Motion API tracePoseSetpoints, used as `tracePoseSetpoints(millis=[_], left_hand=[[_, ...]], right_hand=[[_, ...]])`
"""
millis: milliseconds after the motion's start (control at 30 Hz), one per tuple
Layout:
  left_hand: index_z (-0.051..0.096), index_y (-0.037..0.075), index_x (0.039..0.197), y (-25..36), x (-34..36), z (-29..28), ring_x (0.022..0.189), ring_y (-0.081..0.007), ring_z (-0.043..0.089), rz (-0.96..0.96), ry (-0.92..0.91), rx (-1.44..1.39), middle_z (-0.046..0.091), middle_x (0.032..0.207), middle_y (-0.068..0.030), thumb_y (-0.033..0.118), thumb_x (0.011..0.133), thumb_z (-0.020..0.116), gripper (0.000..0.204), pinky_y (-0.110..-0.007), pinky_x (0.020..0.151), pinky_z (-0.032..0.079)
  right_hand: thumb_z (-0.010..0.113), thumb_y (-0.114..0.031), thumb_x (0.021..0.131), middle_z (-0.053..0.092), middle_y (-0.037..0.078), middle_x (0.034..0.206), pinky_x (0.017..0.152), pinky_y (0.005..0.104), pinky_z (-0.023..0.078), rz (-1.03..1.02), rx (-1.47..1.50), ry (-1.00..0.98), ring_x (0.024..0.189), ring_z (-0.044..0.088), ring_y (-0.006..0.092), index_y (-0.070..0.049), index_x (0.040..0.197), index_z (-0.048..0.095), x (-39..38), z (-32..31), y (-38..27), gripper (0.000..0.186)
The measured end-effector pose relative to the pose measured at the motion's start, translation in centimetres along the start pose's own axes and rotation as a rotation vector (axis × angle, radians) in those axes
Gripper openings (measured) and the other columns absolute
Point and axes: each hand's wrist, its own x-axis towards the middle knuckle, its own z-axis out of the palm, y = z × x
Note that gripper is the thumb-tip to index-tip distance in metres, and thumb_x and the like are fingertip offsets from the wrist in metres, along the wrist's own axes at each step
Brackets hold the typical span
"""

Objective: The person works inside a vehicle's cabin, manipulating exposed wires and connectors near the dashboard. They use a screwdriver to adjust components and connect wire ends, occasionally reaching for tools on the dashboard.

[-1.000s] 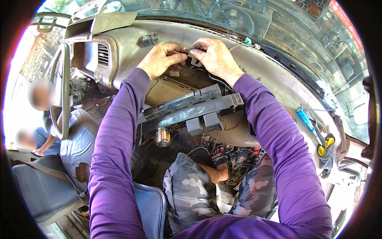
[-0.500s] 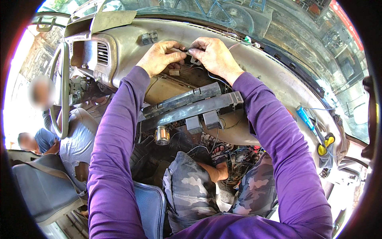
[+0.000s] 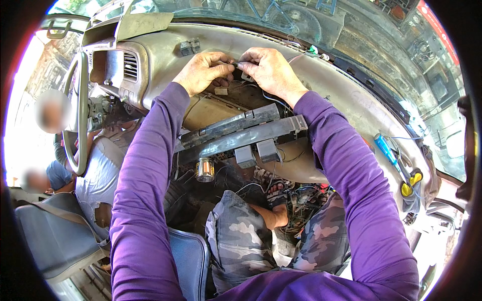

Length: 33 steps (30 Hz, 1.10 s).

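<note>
Over the opened dashboard (image 3: 326, 108), my left hand (image 3: 206, 74) and my right hand (image 3: 271, 70) meet with fingertips almost touching. Both are closed in a pinch on something small and dark between them, too small to name. Below my left fingers a small pale connector block (image 3: 221, 91) hangs at the opening, with thin wires (image 3: 281, 102) running beneath my right hand. Nearer to me, two long dark plastic strips (image 3: 236, 125) lie across the opening. Two grey box-shaped parts (image 3: 245, 157) sit under them, beside a gold-coloured cylinder (image 3: 205, 170).
A dark block-shaped part (image 3: 190, 46) rests on the dashboard top. At the right lie a blue-handled tool (image 3: 384, 145) and a yellow-and-black tool (image 3: 412, 181). The steering wheel (image 3: 80, 115) and two people are at the left. Loose wires (image 3: 306, 210) tangle around my foot.
My fingertips have shifted slightly around the small dark thing; my arms stay nearly still. The people at the left have moved a little.
</note>
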Motion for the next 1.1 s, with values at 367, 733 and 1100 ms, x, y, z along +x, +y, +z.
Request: tracePoseSetpoints(millis=[367,733,1100], left_hand=[[0.063,-0.003,0.12,-0.1,0.1,-0.2,0.085,-0.0179,0.071,0.021,-0.036,0.002,0.072,0.095,-0.0096,0.015,0.096,0.067,0.03,-0.031,0.08,0.059],[0.057,-0.004,0.119,-1.0,0.4,-0.5,0.099,-0.0207,0.071,-0.002,0.0,-0.04,0.072,0.106,-0.0163,0.0,0.09,0.07,0.032,-0.032,0.087,0.059],[0.059,0.007,0.127,0.3,-1.3,1.6,0.09,-0.0257,0.072,0.255,0.235,0.51,0.075,0.094,-0.0138,0.008,0.082,0.079,0.05,-0.037,0.083,0.055]], right_hand=[[0.071,-0.018,0.092,0.075,0.017,0.092,0.078,0.0391,0.055,-0.019,0.052,0.164,0.086,0.073,0.0295,-0.001,0.1,0.073,0.3,-0.1,0.3,0.018],[0.071,-0.015,0.092,0.074,0.014,0.087,0.075,0.0354,0.054,-0.104,0.017,0.191,0.078,0.07,0.0235,0.0,0.097,0.072,-0.1,-0.6,-0.4,0.016],[0.07,-0.017,0.092,0.073,0.01,0.085,0.076,0.0327,0.053,-0.059,-0.038,0.032,0.077,0.066,0.0153,0.0,0.098,0.072,-0.6,-1.1,-1.3,0.018]])
